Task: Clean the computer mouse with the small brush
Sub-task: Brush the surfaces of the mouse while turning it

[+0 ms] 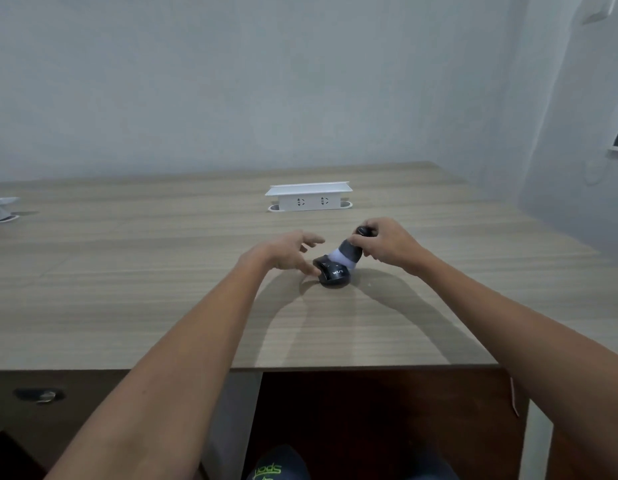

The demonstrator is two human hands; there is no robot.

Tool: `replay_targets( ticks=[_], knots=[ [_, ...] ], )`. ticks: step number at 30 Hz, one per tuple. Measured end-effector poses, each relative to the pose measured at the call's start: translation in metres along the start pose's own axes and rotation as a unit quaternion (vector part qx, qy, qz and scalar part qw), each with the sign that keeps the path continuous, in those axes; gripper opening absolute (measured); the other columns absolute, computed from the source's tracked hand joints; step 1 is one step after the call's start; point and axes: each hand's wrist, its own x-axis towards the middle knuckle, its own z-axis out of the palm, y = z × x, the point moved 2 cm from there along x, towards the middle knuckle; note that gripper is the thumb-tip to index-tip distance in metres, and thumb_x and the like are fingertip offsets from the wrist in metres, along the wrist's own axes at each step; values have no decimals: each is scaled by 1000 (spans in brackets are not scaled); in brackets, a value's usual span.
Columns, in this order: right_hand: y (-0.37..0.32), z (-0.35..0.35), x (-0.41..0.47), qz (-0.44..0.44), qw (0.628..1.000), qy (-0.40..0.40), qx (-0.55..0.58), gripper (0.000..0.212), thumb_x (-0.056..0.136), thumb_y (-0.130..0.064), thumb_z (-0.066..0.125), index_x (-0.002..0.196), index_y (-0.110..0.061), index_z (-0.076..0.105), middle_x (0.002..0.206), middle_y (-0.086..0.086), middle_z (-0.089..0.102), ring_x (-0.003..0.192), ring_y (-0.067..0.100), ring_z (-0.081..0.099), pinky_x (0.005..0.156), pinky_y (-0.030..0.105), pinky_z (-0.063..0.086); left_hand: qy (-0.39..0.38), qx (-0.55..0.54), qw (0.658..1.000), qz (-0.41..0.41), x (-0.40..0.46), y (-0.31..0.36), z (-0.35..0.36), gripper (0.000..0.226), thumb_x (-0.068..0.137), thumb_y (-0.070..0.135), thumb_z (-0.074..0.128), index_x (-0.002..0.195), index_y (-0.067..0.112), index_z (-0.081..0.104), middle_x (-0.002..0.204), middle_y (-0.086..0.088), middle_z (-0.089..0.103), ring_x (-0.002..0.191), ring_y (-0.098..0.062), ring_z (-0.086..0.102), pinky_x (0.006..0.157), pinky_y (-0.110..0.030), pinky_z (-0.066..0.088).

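A black computer mouse [333, 275] with white lettering lies on the wooden desk [162, 289], right of centre. My right hand [387, 245] grips a small dark brush [351, 252] by its black handle, tilted, with its pale bristles pressed on the top of the mouse. My left hand [288, 252] is at the mouse's left side. Its thumb touches the mouse's edge and its fingers are spread above it.
A white pop-up socket box [309, 197] stands behind the mouse towards the wall. Another white fitting [1, 209] sits at the desk's far left edge. The desk's front edge runs below my forearms, with a dark drawer front and its handle [39, 394] at lower left.
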Motion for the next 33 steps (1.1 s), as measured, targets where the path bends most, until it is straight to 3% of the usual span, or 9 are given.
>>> replay_targets(
  ticks=[5, 7, 11, 16, 20, 25, 27, 30, 33],
  knots=[
    [11, -7, -1, -8, 997, 31, -75, 12, 77, -16, 67, 80, -5, 73, 76, 7, 73, 72, 21, 64, 64, 31, 50, -92, 31, 995, 31, 14, 4, -2, 94, 72, 13, 86, 150, 25, 36, 154, 8, 39, 139, -15, 41, 115, -41, 37],
    [11, -9, -1, -25, 997, 44, -65, 16, 82, -18, 67, 80, -3, 71, 75, 12, 72, 66, 19, 61, 65, 34, 50, -119, 28, 992, 38, 17, 8, -3, 94, 73, 8, 84, 151, 24, 34, 155, 8, 39, 140, -15, 40, 114, -37, 37],
    [6, -8, -8, -28, 999, -16, 23, 19, 88, -20, 68, 83, -1, 71, 60, 3, 62, 50, 6, 52, 50, 15, 41, -153, 76, 983, 64, 22, 14, -1, 86, 67, 18, 85, 143, 32, 47, 143, 12, 53, 131, -12, 51, 110, -36, 42],
    [9, -13, -4, -32, 997, 16, -66, 11, 79, -15, 67, 77, -7, 74, 63, -1, 70, 58, 9, 60, 62, 26, 48, -135, 112, 982, 75, 22, 20, 1, 83, 69, 22, 87, 142, 29, 49, 139, 8, 54, 123, -17, 56, 103, -34, 45],
    [-3, -10, -9, -57, 998, -3, 6, 17, 88, -18, 68, 83, -3, 72, 54, -5, 60, 49, 3, 53, 51, 15, 41, -107, 120, 983, 85, 18, 18, 3, 68, 63, 36, 88, 126, 34, 62, 123, 14, 62, 112, -13, 63, 102, -41, 49],
    [-6, -11, -6, -52, 990, 17, -127, 12, 78, -13, 65, 72, -4, 71, 64, 5, 69, 57, 16, 56, 49, 21, 40, -86, 123, 986, 75, 10, 15, 4, 74, 69, 33, 87, 136, 26, 57, 121, 10, 59, 111, -15, 63, 100, -37, 49],
    [-12, -13, -6, -51, 994, 29, -94, 12, 76, -14, 65, 70, -7, 72, 63, 3, 70, 56, 11, 58, 47, 16, 40, -85, 121, 986, 71, 9, 13, 5, 75, 64, 42, 87, 133, 30, 59, 122, 10, 63, 106, -12, 65, 99, -39, 50],
    [-19, -11, -10, -50, 998, -12, -43, 10, 82, -15, 68, 77, -9, 75, 56, -5, 65, 47, -2, 56, 45, 10, 40, -81, 126, 987, 58, 10, 10, 5, 75, 60, 49, 85, 130, 35, 60, 121, 14, 66, 104, -9, 65, 98, -37, 50],
    [-10, -10, -9, -25, 992, -24, -123, 14, 78, -13, 64, 70, -3, 71, 61, 7, 69, 51, 10, 57, 50, 25, 45, -77, 124, 988, 51, 8, 11, 7, 71, 65, 46, 85, 131, 34, 60, 121, 13, 66, 102, -10, 66, 96, -35, 50]
  ],
)
